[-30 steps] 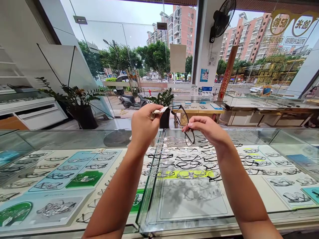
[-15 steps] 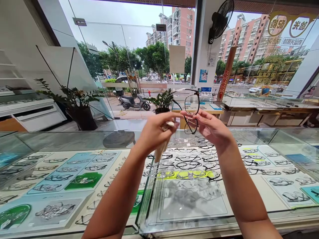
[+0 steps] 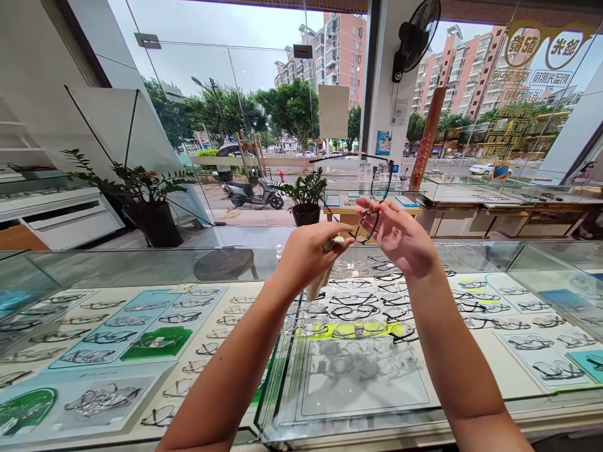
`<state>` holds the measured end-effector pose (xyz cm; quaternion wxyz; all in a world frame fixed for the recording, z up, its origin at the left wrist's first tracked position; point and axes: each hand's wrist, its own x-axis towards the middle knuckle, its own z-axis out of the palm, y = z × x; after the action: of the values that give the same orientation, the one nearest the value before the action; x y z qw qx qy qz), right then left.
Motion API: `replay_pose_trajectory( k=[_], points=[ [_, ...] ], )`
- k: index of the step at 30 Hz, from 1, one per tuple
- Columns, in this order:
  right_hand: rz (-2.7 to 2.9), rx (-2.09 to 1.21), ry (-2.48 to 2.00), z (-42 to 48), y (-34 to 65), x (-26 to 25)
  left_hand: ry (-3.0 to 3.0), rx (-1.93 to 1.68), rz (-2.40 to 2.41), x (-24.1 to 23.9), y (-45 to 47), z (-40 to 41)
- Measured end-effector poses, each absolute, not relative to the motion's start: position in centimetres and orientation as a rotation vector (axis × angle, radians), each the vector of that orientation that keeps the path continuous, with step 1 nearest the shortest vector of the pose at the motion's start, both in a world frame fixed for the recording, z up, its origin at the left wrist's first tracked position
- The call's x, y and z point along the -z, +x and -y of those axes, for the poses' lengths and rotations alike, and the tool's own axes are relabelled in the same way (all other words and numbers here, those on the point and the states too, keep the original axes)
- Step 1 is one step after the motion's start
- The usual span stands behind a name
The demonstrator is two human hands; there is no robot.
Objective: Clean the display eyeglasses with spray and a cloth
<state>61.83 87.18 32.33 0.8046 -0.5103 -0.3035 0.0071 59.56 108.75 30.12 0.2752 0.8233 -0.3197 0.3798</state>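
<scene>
A pair of black thin-framed glasses (image 3: pixel 377 194) is raised in front of me above the glass display counter (image 3: pixel 141 263). My right hand (image 3: pixel 400 238) pinches it by the bridge, between the two lenses, with the temples pointing left. My left hand (image 3: pixel 308 251) is closed on a small pale cloth (image 3: pixel 318 282) that hangs below its fingers. Its thumb and fingertips reach the lower lens. Both forearms stretch out over the counter.
Rows of eyeglass frames (image 3: pixel 358 307) lie on coloured mats under the counter glass. Two potted plants (image 3: pixel 141 194) stand behind the counter, one at the left and one at the middle. A wall fan (image 3: pixel 414 34) hangs on the pillar. Beyond the shop window are a scooter (image 3: pixel 252 191) and apartment blocks.
My right hand has lifted and turned the glasses up and to the right. My left hand has dropped and moved right with the cloth until it meets the lower lens.
</scene>
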Motion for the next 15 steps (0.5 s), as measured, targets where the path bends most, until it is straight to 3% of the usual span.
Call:
replay_pose_trajectory(
  k=[15],
  points=[
    [0.485, 0.165, -0.931, -88.1, 62.4, -31.6, 2.092, -0.864, 0.748, -31.3, 58.2, -109.0]
  ],
)
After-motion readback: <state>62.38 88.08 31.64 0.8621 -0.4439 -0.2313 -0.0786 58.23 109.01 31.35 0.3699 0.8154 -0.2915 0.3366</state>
